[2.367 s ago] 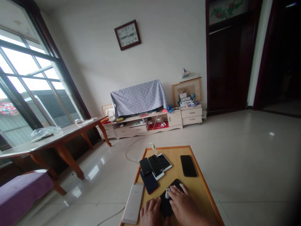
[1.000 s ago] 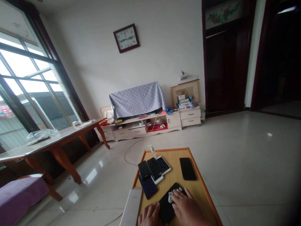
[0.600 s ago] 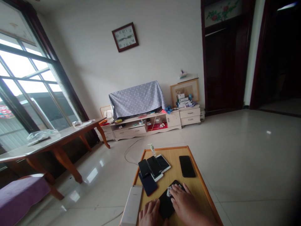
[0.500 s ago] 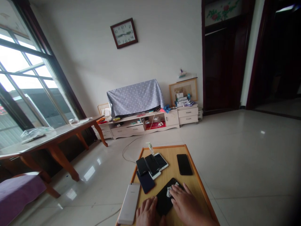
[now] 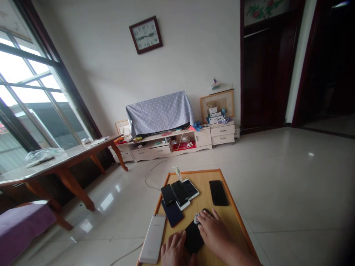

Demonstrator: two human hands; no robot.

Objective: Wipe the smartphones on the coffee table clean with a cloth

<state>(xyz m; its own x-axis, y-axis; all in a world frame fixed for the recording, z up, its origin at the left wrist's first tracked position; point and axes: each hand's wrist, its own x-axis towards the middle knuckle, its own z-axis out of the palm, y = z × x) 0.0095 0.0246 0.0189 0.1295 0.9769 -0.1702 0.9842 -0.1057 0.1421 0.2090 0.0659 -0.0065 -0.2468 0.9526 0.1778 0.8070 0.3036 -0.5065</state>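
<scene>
A black phone [image 5: 194, 238] lies face-on at the near end of a small wooden table [image 5: 203, 216]. My left hand [image 5: 173, 249] steadies it, its curled fingers at the phone's left edge and its thumb by the lower edge. Under the fingertips of my right hand [image 5: 215, 231] is a crumpled white wipe [image 5: 196, 218], pressed on the upper part of that phone. My right hand covers much of the phone's right side. Beside my left hand lies a silver phone [image 5: 152, 238], back up.
Several phones overlap in a pile [image 5: 179, 192] on the table's left side. A pump bottle [image 5: 178, 173] stands behind them. Another black phone [image 5: 219, 193] lies at the right edge. A cable [image 5: 146, 181] runs along the floor toward a low cabinet [image 5: 203, 138].
My right hand has slid a little up and left over the phone, taking the wipe along. My left hand stays at the phone's edge. The view has shifted slightly.
</scene>
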